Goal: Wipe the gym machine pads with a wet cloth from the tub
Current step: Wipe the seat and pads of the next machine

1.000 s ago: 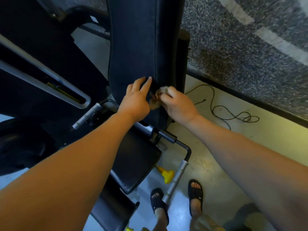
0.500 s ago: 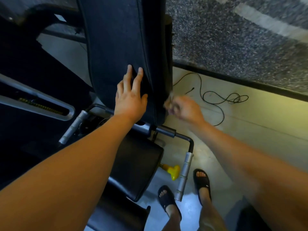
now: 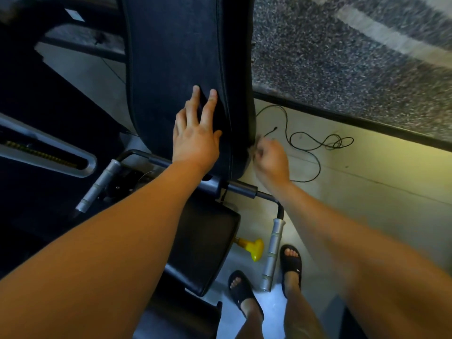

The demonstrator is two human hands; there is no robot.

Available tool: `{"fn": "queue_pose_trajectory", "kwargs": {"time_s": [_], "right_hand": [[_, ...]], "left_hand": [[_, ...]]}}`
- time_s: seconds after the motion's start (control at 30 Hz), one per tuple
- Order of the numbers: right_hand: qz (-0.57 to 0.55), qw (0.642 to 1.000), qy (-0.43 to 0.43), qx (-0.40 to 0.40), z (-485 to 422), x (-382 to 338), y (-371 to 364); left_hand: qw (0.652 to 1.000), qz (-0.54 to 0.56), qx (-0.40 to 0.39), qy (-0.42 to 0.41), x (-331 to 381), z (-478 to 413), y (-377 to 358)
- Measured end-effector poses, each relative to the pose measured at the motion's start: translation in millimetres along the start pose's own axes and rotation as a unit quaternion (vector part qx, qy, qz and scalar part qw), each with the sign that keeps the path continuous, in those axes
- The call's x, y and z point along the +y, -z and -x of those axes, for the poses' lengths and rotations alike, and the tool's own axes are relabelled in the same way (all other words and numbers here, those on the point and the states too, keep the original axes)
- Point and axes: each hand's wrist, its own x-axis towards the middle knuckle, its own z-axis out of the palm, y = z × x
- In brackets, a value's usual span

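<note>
Since 1.0 s ago: left hand has come off the cloth and lies flat on the face of the back pad, fingers straight and spread, tips toward 12 o'clock, holding nothing; right hand has taken the cloth from the pad's seam to its lower right edge; little change against 0.5 s ago.

Right hand: fingers curled round the cloth, gripping it; motion-blurred, so finger detail is unclear; only a small pale tuft of cloth shows, at the hand's 10 o'clock, touching the pad edge.

Cloth relative to the hands: in the right hand; at 3 o'clock of the left hand, apart from it, with the pad's stitched edge between.

Seat pad at 6 o'clock of the back pad; yellow knob just beside it at 3 o'clock; black cable loose on the floor, at 2 o'clock of the right hand.
</note>
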Motion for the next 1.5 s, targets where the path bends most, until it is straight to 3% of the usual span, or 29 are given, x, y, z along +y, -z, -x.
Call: {"fn": "queue_pose_trajectory", "kwargs": {"time_s": [0.07, 0.17, 0.3, 0.43, 0.5, 0.67, 0.8, 0.87, 1.0, 1.17, 1.33, 1.5], "right_hand": [[-0.042, 0.997, -0.047, -0.044, 18.4, 20.0, -8.7], [-0.112, 0.987, -0.090, 0.078, 2.8, -5.4, 1.5], [-0.133, 0.968, 0.043, 0.210, -32.9, -76.1, 32.0], [-0.056, 0.962, 0.099, 0.247, -25.2, -78.9, 13.4], [-0.037, 0.967, 0.096, 0.234, -10.4, -63.8, 3.3], [0.027, 0.990, 0.097, 0.098, 10.8, -47.3, 17.4], [-0.032, 0.966, 0.183, 0.181, -31.6, -87.2, 49.8], [0.007, 0.952, 0.242, 0.190, -49.6, -100.7, 49.5], [0.105, 0.941, 0.278, 0.162, -35.5, -67.4, 22.2], [0.125, 0.951, 0.279, 0.048, 2.7, -34.2, 12.0], [0.037, 0.955, 0.249, 0.159, -31.2, -88.3, 41.4], [0.094, 0.946, 0.274, 0.143, -12.0, -51.8, 11.3]], "left_hand": [[1.000, -0.004, -0.001, -0.005, -2.1, -1.1, -1.0], [1.000, -0.019, 0.002, -0.013, -5.1, -1.1, -0.8], [1.000, -0.015, -0.001, -0.015, -5.4, -2.0, 0.0], [0.999, -0.030, -0.003, -0.026, -11.8, -4.1, 2.2], [0.999, -0.039, -0.002, -0.033, -13.7, -4.8, 1.2], [0.999, -0.036, -0.008, -0.023, -9.1, -3.0, 5.2], [1.000, -0.024, -0.006, -0.016, -6.5, -0.8, 7.0], [1.000, -0.018, -0.006, -0.017, -7.5, -0.2, 6.8], [0.999, -0.018, -0.008, -0.031, -15.2, -3.6, 5.6], [0.998, -0.045, -0.009, -0.036, -16.1, -4.0, 5.2], [0.999, 0.024, 0.011, -0.042, -9.4, 5.5, 4.7], [0.996, 0.057, 0.063, -0.029, -16.0, 24.3, 0.2]]}}
